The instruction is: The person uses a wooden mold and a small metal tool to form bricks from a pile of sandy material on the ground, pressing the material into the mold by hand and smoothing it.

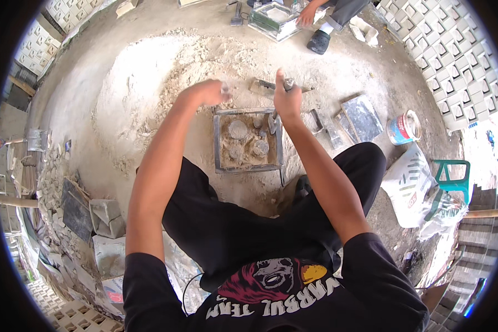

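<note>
A square grey mould frame (217, 145) lies on the ground in front of me, with sandy mix and several round dusty plugs inside; the largest round plug (238, 130) sits at its upper left. Just beyond the frame's far left corner hovers my left hand (207, 93), palm down, its fingers smeared by motion. My right hand (288, 104) is closed around the handle of a small trowel (273, 123), thumb up. The trowel's metal blade points down at the frame's far right corner. A flat bar-like tool (263, 87) lies behind the frame.
Loose pale sand (188, 63) spreads beyond the frame. At right lie a dark flat board (362, 117), a paint bucket (404, 128), a white sack (409, 188) and a green plastic stool (454, 177). Another person's hand (305, 15) works at a second mould (276, 30) at the far side.
</note>
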Available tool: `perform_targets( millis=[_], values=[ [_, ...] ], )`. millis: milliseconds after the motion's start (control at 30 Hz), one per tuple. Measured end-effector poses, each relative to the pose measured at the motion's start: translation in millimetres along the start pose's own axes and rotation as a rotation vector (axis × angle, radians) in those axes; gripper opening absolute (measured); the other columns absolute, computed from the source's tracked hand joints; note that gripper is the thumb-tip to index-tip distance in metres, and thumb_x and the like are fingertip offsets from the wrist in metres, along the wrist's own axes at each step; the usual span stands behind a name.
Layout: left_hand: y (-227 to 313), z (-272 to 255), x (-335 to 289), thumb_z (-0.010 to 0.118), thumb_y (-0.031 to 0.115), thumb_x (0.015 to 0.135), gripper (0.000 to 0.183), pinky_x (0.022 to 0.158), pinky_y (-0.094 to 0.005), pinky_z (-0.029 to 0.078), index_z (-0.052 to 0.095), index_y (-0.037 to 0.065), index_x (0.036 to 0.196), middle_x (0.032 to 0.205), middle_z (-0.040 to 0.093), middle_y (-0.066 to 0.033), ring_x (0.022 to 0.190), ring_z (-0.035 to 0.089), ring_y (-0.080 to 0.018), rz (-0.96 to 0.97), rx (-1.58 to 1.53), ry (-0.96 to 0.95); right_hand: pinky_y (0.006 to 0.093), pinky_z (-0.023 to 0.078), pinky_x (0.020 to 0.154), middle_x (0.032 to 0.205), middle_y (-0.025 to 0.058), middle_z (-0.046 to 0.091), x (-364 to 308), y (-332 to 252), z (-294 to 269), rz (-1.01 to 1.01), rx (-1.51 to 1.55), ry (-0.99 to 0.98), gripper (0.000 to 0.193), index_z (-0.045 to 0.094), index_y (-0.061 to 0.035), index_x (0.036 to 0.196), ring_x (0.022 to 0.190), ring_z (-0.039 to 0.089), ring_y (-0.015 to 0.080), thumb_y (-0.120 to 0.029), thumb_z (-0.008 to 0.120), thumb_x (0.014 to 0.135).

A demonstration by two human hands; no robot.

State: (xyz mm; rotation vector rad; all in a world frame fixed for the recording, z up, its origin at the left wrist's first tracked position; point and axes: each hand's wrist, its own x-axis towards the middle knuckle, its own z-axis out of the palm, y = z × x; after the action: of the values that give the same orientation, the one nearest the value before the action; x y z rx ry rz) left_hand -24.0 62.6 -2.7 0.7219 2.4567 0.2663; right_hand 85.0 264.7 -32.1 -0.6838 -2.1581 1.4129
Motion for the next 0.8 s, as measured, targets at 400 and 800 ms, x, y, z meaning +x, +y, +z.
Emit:
perform_targets(
  millis=[400,800],
  values=[
    [22.0,-2.0,-7.8,0.056,0.049,0.093,0.061,0.096,-0.0398,0.047,0.051,0.006,0.136,0.128,0.060,-0.0183,0.114,0.060,-0.0317,0.052,-0.018,0.029,0.0393,0.037,0.053,0.055,0.0106,0.052,2.8,-0.8,11.6,-0.016,0.023,-0.037,0.056,0.057,0.0033,0.069,0.055,0.043,0.0167,-0.044,0.052,0.098],
    [25.3,-19.2,-44.8,0.056,0.050,0.093,0.064,0.091,-0.0373,0.048,0.048,0.006,0.138,0.126,0.062,-0.0165,0.109,0.062,-0.0284,-0.030,-0.174,0.055,0.0304,0.031,0.047,0.055,-0.0036,0.047,31.0,27.2,28.1,-0.157,0.318,-0.233,0.039,0.055,-0.0041,0.062,0.051,0.042,0.0071,-0.024,0.059,0.095]
  ],
)
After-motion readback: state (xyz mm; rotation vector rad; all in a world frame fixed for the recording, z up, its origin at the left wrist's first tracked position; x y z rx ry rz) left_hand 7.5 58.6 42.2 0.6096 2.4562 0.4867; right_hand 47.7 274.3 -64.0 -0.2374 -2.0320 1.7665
